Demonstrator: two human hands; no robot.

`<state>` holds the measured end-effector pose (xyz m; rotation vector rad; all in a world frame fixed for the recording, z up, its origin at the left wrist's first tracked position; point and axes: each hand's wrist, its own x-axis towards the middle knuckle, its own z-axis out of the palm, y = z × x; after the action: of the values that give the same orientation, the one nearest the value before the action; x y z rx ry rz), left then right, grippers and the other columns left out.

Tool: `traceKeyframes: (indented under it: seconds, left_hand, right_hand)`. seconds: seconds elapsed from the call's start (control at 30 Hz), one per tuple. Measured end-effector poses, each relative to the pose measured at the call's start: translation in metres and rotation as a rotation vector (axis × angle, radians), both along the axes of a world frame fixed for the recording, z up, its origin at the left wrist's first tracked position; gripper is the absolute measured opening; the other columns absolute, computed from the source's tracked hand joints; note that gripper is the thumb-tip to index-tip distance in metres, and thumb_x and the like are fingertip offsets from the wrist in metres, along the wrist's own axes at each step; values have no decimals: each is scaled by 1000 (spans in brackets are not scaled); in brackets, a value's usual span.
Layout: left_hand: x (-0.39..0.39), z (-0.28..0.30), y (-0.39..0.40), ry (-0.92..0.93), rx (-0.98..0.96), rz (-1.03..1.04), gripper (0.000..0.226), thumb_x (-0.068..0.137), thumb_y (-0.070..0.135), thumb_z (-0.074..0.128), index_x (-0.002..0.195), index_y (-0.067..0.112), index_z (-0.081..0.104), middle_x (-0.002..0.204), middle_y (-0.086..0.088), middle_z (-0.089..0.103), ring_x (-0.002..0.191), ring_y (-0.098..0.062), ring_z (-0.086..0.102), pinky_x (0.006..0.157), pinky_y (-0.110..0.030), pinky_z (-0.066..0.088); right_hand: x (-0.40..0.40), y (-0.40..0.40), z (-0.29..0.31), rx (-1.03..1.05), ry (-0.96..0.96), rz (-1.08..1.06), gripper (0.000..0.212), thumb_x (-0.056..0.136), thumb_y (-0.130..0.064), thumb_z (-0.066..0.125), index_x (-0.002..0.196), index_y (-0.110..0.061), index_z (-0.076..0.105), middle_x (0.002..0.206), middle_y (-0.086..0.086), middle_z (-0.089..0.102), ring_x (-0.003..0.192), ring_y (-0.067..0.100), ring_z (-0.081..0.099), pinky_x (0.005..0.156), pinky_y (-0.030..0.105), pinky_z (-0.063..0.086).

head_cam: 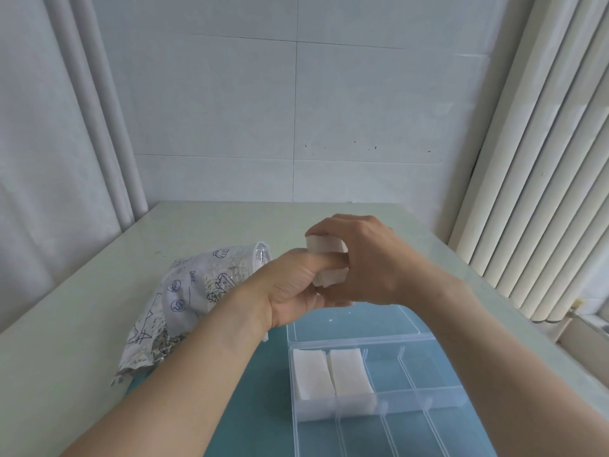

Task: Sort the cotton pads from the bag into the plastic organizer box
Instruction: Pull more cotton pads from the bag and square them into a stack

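Note:
Both hands hold a stack of white cotton pads (327,245) in the air above the table's middle. My right hand (362,262) grips the stack from above and the right; my left hand (293,288) holds it from below, its thumb laid across the stack. The printed clear bag (184,298) lies on the table to the left, mouth toward the far side. The clear plastic organizer box (395,407) sits open at the lower right. Its two far-left compartments each hold a stack of pads (333,372); the other compartments show no pads.
The box's open lid (362,324) lies flat behind it on a teal mat (263,407). The table meets a tiled wall at the back. Pipes run down at the left, vertical blinds hang at the right.

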<state>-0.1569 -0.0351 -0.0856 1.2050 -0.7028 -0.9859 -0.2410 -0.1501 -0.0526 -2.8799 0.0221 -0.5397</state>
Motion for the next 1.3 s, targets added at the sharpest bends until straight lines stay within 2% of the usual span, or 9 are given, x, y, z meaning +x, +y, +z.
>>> traceKeyframes:
  seconds: [0.23,0.37,0.53,0.7,0.8,0.9,1.03,1.17,1.3]
  left_hand:
    - [-2,3,3,-182,32,-3,24,98,8,57,117,-6,62,95,-10,66,88,-25,63,80,-41,54]
    - [-4,7,9,-317,144,-19,18,91,9,68,107,1,64,82,-5,67,65,-18,59,60,-27,47]
    - [-13,14,14,-408,196,-101,16,94,17,67,103,5,61,79,-12,65,60,-21,62,51,-24,46]
    - [-13,25,28,-576,344,-148,33,95,31,64,115,6,56,104,-21,70,85,-34,74,72,-39,62]
    - [-15,29,48,-690,397,-71,27,101,28,56,116,6,56,99,-15,72,73,-30,74,58,-32,58]
    - [-21,16,69,-838,520,-68,23,107,18,39,114,7,57,96,-10,71,60,-26,71,52,-27,53]
    - [-30,-18,91,-935,613,-56,21,105,22,40,113,13,58,93,-8,72,56,-23,71,54,-22,50]
    - [-34,-44,98,-1012,467,128,27,101,23,52,127,18,59,89,-2,73,66,-12,72,71,-26,55]
    - [-34,-59,100,-994,371,227,31,100,20,51,130,14,59,88,-2,73,74,-14,71,82,-34,55]
  right_hand:
    - [-10,4,11,-59,111,-66,87,59,-48,92,132,-17,56,110,-3,53,103,17,50,94,38,44]
    - [-28,-10,26,223,217,59,42,73,-39,87,111,-30,71,101,-16,72,98,-2,63,89,24,51]
    - [-25,-23,24,381,175,37,11,89,-30,74,94,-19,73,88,-7,76,84,9,71,80,23,51]
    - [-39,-30,32,616,122,11,11,97,-16,64,99,-6,66,91,9,77,82,20,74,80,37,59]
    - [-54,-31,27,827,4,-43,13,97,-9,62,106,0,66,91,17,75,79,27,73,79,44,63]
    - [-55,-19,-2,981,107,-130,12,98,-7,60,107,-6,67,91,19,72,76,28,69,74,43,63]
    - [-50,9,-40,988,328,-256,11,99,-13,62,106,-10,70,83,11,70,66,20,65,68,33,60]
    - [-46,27,-45,911,331,-336,19,93,-22,71,109,-12,68,66,2,70,56,13,64,58,26,53]
    - [-46,42,-38,856,374,-387,28,89,-24,76,109,-11,62,59,-1,70,53,10,66,54,22,53]
